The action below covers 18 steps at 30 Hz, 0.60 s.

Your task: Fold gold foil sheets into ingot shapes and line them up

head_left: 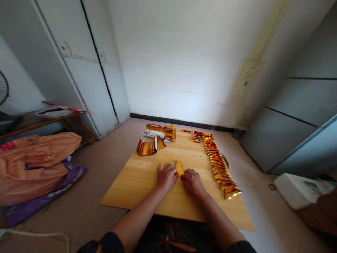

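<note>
A small folded piece of gold foil paper (179, 168) lies on the wooden board (131, 186) between my hands. My left hand (167, 175) grips its left edge with the fingers curled in. On the other side, my right hand (193, 181) pinches its lower right edge, fingers bent together. To the right, a long row of folded gold foil pieces (219, 165) overlaps down the board's edge. A curved gold foil sheet (146, 147) stands at the far left of the board, and stacked gold foil sheets (170, 133) lie behind it.
On the left, an orange cloth bundle (37, 161) and a purple bag (52, 200) lie by a wooden bench (84, 130). Grey cabinets (76, 63) rise behind. A grey fridge-like unit (289, 116) and a white box (295, 191) stand on the right.
</note>
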{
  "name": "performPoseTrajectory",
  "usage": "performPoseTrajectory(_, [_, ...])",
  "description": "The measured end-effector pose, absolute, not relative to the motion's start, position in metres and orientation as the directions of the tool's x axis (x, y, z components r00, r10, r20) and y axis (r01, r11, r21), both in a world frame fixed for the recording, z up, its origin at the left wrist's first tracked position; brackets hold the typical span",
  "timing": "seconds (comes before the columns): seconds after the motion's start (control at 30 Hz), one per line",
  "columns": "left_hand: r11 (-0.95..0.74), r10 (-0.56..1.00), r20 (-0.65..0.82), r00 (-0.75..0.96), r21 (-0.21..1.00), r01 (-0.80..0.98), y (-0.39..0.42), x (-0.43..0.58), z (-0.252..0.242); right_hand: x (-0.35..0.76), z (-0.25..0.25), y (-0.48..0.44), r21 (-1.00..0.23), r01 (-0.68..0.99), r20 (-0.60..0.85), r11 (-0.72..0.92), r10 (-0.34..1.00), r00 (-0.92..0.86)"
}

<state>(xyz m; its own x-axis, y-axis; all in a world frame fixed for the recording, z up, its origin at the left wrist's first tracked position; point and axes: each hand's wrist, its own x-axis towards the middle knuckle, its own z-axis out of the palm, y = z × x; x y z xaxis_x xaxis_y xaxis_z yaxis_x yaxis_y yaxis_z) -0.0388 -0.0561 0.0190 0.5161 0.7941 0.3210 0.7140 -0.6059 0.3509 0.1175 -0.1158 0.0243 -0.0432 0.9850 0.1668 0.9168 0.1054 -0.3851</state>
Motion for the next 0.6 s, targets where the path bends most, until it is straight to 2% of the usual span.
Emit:
performPoseTrajectory(0.17, [-0.642, 0.767, 0.321, 0.556, 0.349, 0.683, -0.051, -0.042, 0.019, 0.106, 0.022, -0.120, -0.408, 0.889, 0.187, 0.205, 0.973, -0.139])
performPoseTrajectory(0.43, [-0.762, 0.644, 0.324, 0.693, 0.347, 0.546, -0.045, -0.049, 0.012, 0.122, 0.014, -0.115, -0.479, 0.764, 0.374, 0.431, 0.888, -0.267])
performPoseTrajectory(0.6, [-0.819, 0.571, 0.342, 0.746, 0.299, 0.490, -0.049, -0.063, 0.013, 0.126, 0.008, -0.109, -0.488, 0.742, 0.411, 0.459, 0.871, -0.268])
